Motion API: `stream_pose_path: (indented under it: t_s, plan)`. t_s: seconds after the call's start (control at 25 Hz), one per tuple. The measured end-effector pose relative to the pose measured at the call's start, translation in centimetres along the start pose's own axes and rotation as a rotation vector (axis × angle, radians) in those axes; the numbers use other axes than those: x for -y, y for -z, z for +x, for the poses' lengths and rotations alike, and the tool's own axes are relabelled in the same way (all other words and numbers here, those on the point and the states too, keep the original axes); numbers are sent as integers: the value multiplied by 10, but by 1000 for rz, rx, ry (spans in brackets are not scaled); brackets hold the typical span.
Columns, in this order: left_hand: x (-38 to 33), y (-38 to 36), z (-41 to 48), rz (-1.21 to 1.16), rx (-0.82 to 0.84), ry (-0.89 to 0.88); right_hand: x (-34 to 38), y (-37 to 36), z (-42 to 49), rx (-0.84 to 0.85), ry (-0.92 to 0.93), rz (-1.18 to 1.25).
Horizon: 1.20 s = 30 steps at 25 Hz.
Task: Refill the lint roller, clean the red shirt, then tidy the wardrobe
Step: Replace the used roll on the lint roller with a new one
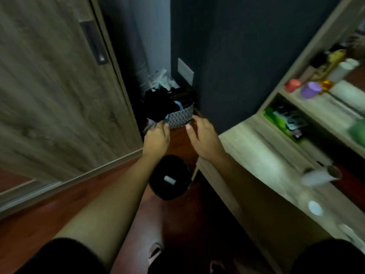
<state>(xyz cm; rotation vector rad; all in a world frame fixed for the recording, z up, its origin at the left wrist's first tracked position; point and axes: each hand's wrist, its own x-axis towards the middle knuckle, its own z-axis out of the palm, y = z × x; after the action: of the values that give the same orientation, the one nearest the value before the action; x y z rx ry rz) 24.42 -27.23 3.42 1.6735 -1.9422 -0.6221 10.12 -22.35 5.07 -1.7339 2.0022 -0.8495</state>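
Reaching w/ both hands toward the patterned basket on the small brown stand, prob. to lift or shift it for tidying. Left hand: fingers curled at the near rim by the dark cloth, too blurred to tell if they pinch. Right hand: fingers loosely spread, holding nothing. Lint roller lies on the desk, well apart from the hands, prob. parked to free both. Count: 2 hands, 1 basket, 1 lint roller, 1 black bin w/ 1 white roll inside.
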Motion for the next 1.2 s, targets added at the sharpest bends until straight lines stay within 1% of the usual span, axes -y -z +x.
stream_pose_path:
  t_s: [0.12, 0.24, 0.36, 0.56, 0.68, 0.76, 0.8, 0.88, 0.96, 1.04, 1.12, 1.2]
  plan:
    - [-55, -21, -43, -74, -58, -131, -26, 60, -40, -76, 48, -47]
    - [-105, -63, -100, -128, -32, -150, -79, 116, -86, -100, 104, -128]
    - [-153, -118, -152, -130, 48, -164, -142, 166, -121, -87, 114, -190]
    - [-205, -183, -215, -73, 206, -146, -224, 218, -152, -69, 109, -207]
    - [-214, -205, -243, -15, 282, -142, -263, 235, -155, -49, 104, -213]
    - [-215, -216, -252, 29, 330, -170, -283, 237, -153, 1, 77, -218]
    - [-215, -223, -256, 63, 374, -193, -292, 236, -151, 42, 58, -215]
    - [-212, -240, -263, 171, 445, -300, -309, 229, -148, 132, 55, -215]
    - [-209, -252, -264, 265, 478, -339, -320, 221, -143, 202, 71, -209]
    - [-210, -259, -265, 339, 432, -397, -326, 218, -138, 204, 86, -194]
    - [-210, -264, -266, 464, 384, -437, -329, 221, -135, 174, 95, -195]
    - [-208, -267, -266, 467, 363, -429, -329, 228, -139, 141, 83, -194]
